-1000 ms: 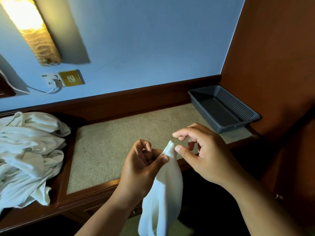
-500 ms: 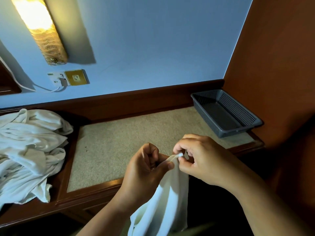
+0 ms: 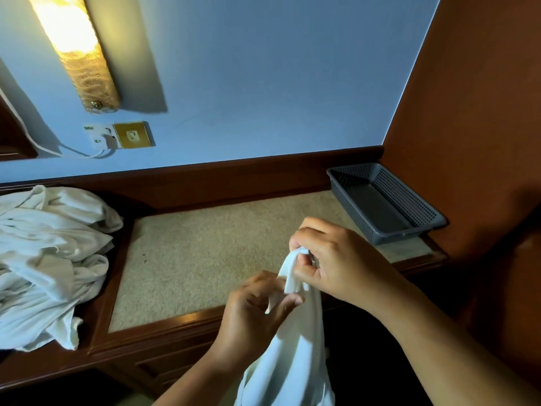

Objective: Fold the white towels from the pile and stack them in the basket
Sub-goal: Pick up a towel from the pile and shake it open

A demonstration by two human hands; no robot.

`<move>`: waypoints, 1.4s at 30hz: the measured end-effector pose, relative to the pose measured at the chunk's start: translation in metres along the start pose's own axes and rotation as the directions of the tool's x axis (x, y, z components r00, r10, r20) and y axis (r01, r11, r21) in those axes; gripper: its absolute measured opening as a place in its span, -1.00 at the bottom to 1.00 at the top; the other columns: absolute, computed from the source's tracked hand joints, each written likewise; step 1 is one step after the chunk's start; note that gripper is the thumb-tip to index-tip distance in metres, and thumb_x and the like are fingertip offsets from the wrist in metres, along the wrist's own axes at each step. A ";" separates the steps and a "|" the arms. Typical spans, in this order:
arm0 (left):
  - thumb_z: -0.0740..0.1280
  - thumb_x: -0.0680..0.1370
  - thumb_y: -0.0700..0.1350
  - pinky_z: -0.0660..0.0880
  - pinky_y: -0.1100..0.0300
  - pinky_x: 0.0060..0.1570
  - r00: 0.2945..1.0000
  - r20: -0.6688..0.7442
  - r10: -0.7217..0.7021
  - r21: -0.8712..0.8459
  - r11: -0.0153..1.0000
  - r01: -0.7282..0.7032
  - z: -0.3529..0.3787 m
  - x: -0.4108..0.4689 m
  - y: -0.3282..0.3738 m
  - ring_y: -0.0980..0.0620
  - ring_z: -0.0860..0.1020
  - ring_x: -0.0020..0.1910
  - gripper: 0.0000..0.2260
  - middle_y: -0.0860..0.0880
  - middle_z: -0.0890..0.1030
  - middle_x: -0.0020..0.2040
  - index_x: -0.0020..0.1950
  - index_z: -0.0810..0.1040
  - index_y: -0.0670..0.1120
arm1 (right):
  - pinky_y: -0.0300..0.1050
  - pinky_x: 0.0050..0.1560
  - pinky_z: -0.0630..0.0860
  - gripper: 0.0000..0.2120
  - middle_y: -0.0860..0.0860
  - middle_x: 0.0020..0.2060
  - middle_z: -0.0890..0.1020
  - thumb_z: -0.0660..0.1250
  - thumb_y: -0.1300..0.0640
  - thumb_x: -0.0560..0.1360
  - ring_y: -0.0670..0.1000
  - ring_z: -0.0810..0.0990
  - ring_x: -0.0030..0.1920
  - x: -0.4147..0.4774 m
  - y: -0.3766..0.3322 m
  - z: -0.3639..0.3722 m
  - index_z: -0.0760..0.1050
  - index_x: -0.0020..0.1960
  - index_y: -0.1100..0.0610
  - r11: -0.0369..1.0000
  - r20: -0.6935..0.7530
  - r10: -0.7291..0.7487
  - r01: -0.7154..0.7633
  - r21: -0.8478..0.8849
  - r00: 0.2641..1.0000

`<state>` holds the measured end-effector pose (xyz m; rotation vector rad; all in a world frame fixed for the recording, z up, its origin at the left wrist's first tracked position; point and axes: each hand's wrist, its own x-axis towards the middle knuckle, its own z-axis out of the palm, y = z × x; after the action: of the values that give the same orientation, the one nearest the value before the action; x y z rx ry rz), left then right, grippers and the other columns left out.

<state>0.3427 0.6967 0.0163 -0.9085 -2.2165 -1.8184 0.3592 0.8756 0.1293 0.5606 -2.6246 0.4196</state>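
**Two hands sorting out one towel's edge**

Head view: the left hand (image 3: 254,312) and right hand (image 3: 330,259) both pinch the top of a white towel (image 3: 292,361) hanging before the desk (image 3: 205,253), likely seeking corners to fold. The pile (image 3: 44,259) lies left and the basket (image 3: 407,234) far right. A second ago the right fingers were spread, gripping nothing.

Towel pile (image 3: 49,259) on desk (image 3: 190,253), left end. Basket (image 3: 405,197) on desk, far right, near the back rail. Held towel (image 3: 292,361) before the front edge, hanging below it; right hand (image 3: 330,259) above left hand (image 3: 251,315). Wall lamp (image 3: 76,51) above socket (image 3: 133,135), behind the pile.
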 end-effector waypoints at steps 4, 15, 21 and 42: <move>0.39 0.51 0.29 0.44 0.16 -0.27 0.948 0.197 -0.249 0.202 0.957 0.209 0.001 -0.024 -0.049 0.11 0.51 -0.26 -0.66 0.04 0.53 -0.28 -0.27 0.60 0.05 | -0.18 -0.38 0.36 -0.84 -0.07 -0.18 0.48 0.15 0.11 0.44 -0.06 0.38 -0.30 0.012 0.015 -0.003 0.50 -0.14 0.09 0.999 -0.096 0.017 -0.020 -0.036 0.995; 0.18 0.59 0.28 0.36 0.34 0.20 0.592 0.258 -0.764 0.812 0.503 0.295 -0.079 -0.154 -0.159 0.26 0.47 0.34 -0.89 0.42 0.42 0.25 -0.11 0.44 0.51 | -0.13 -0.25 0.21 -0.81 0.06 -0.27 0.51 0.09 0.19 0.45 0.06 0.42 -0.26 -0.014 0.108 0.020 0.45 -0.21 0.21 0.891 -0.302 0.454 -0.432 0.140 0.838; 0.27 0.53 0.15 0.43 0.13 -0.02 0.575 -0.189 -0.796 0.806 0.209 0.554 -0.142 -0.157 -0.168 0.06 0.61 0.13 -0.78 0.07 0.63 0.04 -0.10 0.57 0.03 | -0.08 -0.18 0.31 -0.76 0.20 -0.22 0.55 0.11 0.27 0.60 0.18 0.48 -0.18 -0.040 0.155 0.059 0.50 -0.15 0.28 0.555 -0.087 0.830 -0.798 0.236 0.551; 0.21 0.69 -0.10 0.35 0.15 -0.37 0.852 0.013 -0.524 0.285 0.818 0.499 -0.101 -0.047 -0.067 0.15 0.39 -0.39 -0.78 0.04 0.43 -0.35 -0.15 0.43 -0.10 | -0.14 -0.23 0.48 -0.60 -0.11 -0.25 0.60 0.51 -0.24 0.36 -0.16 0.56 -0.26 -0.040 0.044 0.141 0.47 0.09 -0.14 0.716 0.626 0.393 -0.651 0.252 0.674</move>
<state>0.3185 0.5800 -0.0355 -0.3601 -2.8919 -1.5951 0.3254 0.8743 -0.0197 -0.0335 -3.2318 1.2737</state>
